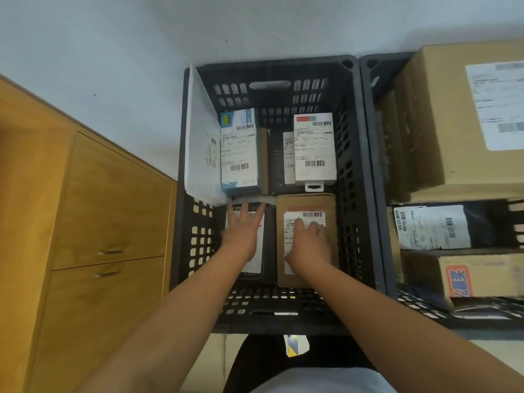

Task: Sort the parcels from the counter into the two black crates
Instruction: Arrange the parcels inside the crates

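Hands (272, 239) flat on boxy parcels (307, 239) (slotted plastic crate (360, 171)).

Pale floor (482, 336), black crate (365, 165) standing on it in front of me, second black crate (377, 109) touching its right side, wooden cupboard (113, 208) left.

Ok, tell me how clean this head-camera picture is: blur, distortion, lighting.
Head view: wide-angle bending bows the left crate rim and the wooden cabinet; the right edge smears, so the big cardboard box label is unreadable; lighting is soft and even, no hard glare; both hands, left hand and right hand, are reasonably sharp on their parcels.
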